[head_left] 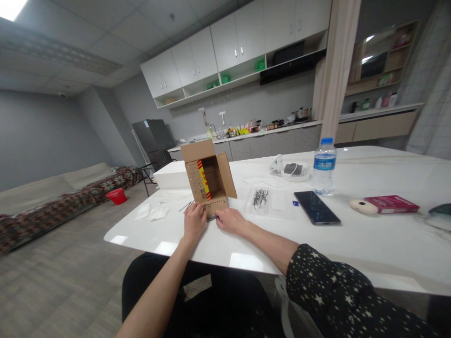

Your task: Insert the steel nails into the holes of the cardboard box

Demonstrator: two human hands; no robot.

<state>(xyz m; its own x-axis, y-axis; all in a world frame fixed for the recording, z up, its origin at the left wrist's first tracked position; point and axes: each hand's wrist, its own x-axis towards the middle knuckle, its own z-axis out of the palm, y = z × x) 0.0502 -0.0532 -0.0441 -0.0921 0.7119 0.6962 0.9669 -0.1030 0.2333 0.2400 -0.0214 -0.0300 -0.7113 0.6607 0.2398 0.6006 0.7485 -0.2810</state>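
A small open cardboard box (207, 180) lies on its side on the white table (352, 234), its opening facing me, with rows of small holes on its flaps. My left hand (194, 219) and my right hand (230, 219) rest at the box's lower front flap, fingers curled and pinching at small dark metal parts under its edge. What exactly they pinch is too small to make out. A clear plastic bag of metal screws (260, 198) lies just right of the box.
A black phone (317, 207), a water bottle (324, 166), a red booklet (391, 203) and a round beige object (363, 206) lie to the right. A white flat box (171, 176) sits behind the cardboard box. Kitchen counter and cabinets stand behind; a sofa is at the left.
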